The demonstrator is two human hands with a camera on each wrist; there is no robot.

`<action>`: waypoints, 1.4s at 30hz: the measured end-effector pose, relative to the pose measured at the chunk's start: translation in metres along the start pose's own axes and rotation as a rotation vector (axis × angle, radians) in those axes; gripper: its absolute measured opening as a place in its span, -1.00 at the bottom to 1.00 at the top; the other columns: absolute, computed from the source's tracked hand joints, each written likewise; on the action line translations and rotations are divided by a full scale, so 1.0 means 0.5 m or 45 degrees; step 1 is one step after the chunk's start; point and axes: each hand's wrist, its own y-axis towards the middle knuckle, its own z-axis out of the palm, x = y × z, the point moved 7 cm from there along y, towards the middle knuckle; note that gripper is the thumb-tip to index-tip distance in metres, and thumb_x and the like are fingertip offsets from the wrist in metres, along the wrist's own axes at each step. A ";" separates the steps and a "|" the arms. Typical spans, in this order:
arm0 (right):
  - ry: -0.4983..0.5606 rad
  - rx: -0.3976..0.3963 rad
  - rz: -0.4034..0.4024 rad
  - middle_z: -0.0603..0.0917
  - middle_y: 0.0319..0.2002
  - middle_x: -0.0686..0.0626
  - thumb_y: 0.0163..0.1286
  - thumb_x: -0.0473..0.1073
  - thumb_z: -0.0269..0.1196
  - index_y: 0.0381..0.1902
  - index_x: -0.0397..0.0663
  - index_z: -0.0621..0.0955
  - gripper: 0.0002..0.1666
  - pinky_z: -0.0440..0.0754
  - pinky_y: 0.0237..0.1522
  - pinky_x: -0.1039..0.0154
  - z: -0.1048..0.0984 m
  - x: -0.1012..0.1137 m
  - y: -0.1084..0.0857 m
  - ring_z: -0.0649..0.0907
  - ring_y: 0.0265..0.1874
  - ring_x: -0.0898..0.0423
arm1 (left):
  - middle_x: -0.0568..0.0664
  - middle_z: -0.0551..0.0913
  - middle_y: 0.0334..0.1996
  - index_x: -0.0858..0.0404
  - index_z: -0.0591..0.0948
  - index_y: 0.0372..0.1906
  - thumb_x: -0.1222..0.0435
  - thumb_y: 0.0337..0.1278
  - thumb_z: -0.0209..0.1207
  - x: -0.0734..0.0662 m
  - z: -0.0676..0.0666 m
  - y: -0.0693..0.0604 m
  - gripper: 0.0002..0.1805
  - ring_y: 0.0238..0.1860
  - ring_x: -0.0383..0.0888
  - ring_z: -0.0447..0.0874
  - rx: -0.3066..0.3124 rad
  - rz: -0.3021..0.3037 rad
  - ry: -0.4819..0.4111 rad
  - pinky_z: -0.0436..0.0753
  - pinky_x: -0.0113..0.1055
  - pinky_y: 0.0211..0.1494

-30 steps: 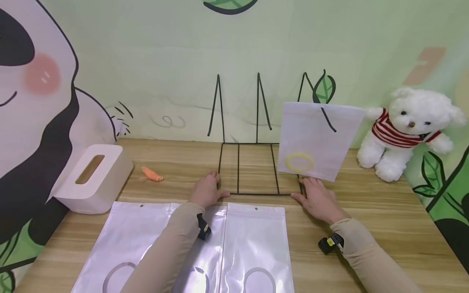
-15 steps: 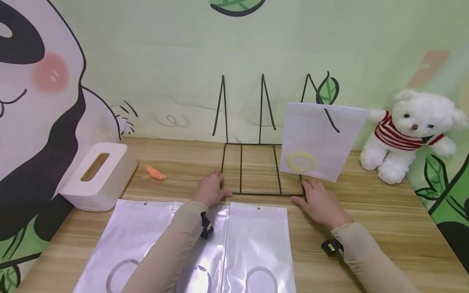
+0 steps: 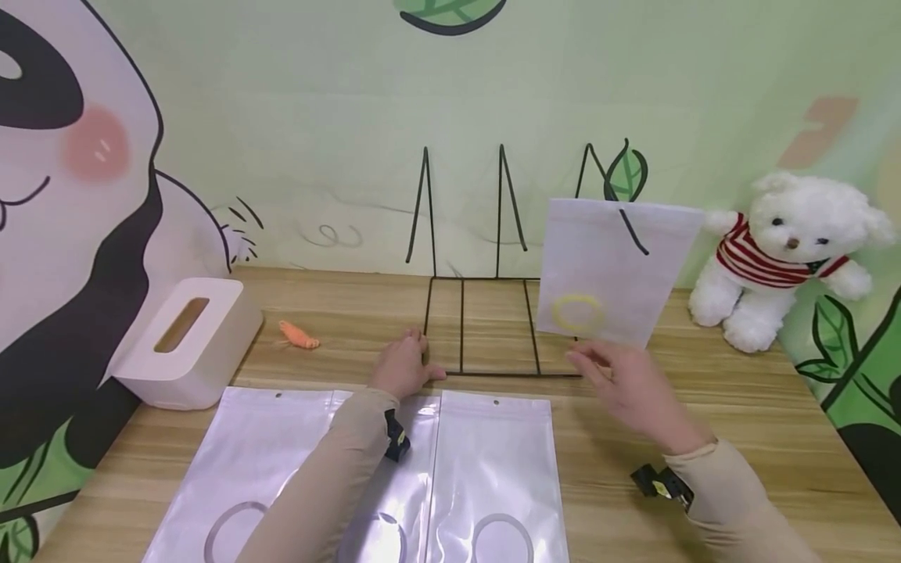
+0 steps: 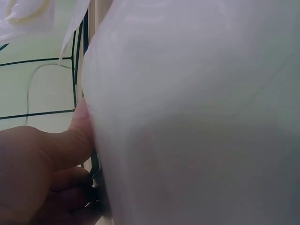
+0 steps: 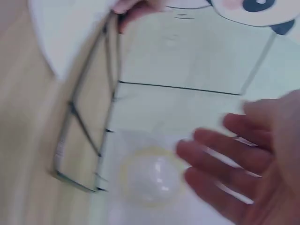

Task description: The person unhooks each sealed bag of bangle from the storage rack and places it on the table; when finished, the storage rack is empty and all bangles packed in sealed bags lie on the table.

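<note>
A black wire rack (image 3: 461, 328) with three upright hooks stands on the wooden table against the wall. My left hand (image 3: 404, 363) grips its front left corner, thumb along the front bar; in the left wrist view that hand (image 4: 51, 159) is partly cut off. From the right hook hangs a white plastic bag (image 3: 612, 266) with a yellow ring mark. Just below it, my right hand (image 3: 629, 383) is lifted off the rack's right corner. In the right wrist view its fingers (image 5: 215, 159) are loosely bent and hold nothing.
Flat white bags (image 3: 496, 461) with round marks lie side by side in front of the rack. A white tissue box (image 3: 225, 336) and an orange toy shrimp (image 3: 299, 335) are on the left. A white teddy bear (image 3: 774, 258) sits at the right.
My right hand has let go of the rack's front right corner and risen slightly to the right. The left hand stays on its corner, and the rack has not moved.
</note>
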 end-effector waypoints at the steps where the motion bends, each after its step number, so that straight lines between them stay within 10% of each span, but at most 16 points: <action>1: 0.038 -0.103 -0.059 0.74 -0.37 0.04 0.44 -0.19 0.20 -0.19 -0.14 0.71 -0.82 0.64 -0.34 0.23 -0.022 0.007 0.002 0.66 -0.42 0.16 | 0.30 0.43 0.26 0.39 0.59 -0.03 -0.05 -0.06 0.37 0.000 -0.001 0.000 -0.35 0.14 0.32 0.50 -0.006 0.003 0.002 0.48 0.08 0.22; 7: 0.174 -0.665 -0.259 0.72 -0.50 -0.07 0.45 -0.29 0.12 -0.49 -0.21 0.70 -0.67 0.50 -0.40 0.56 -0.147 0.024 0.001 0.59 -0.52 0.32 | 0.29 0.45 0.26 0.35 0.61 -0.14 -0.06 -0.08 0.38 -0.001 0.000 0.001 -0.42 0.16 0.30 0.49 -0.024 0.010 0.004 0.49 0.07 0.21; 16: 0.448 -1.235 0.103 0.53 -0.23 0.09 0.40 -0.31 0.12 -0.13 -0.44 0.54 -0.77 0.54 -0.23 0.44 -0.261 0.006 0.017 0.55 -0.30 0.20 | 0.25 0.49 0.22 0.31 0.61 -0.23 -0.05 -0.09 0.40 0.000 -0.002 -0.001 -0.48 0.02 0.28 0.58 -0.042 -0.004 -0.013 0.55 0.06 0.11; 27: 0.280 -1.078 0.471 0.39 -0.18 0.29 0.42 -0.16 0.14 0.15 -0.05 0.58 -0.63 0.48 -0.05 0.42 -0.272 -0.093 0.044 0.47 -0.14 0.34 | 0.23 0.51 0.17 0.34 0.61 -0.16 -0.06 -0.09 0.39 0.005 0.002 0.001 -0.43 0.02 0.27 0.58 -0.030 -0.006 -0.009 0.54 0.06 0.13; 42: 0.192 -0.974 0.461 0.48 -0.19 0.36 0.43 -0.09 0.18 0.08 -0.05 0.67 -0.66 0.47 -0.14 0.46 -0.268 -0.100 0.047 0.50 -0.20 0.41 | 0.11 0.54 -0.09 0.35 0.60 -0.22 -0.04 -0.09 0.41 0.002 0.001 0.001 -0.46 -0.14 0.16 0.60 -0.046 0.024 -0.002 0.59 0.00 0.00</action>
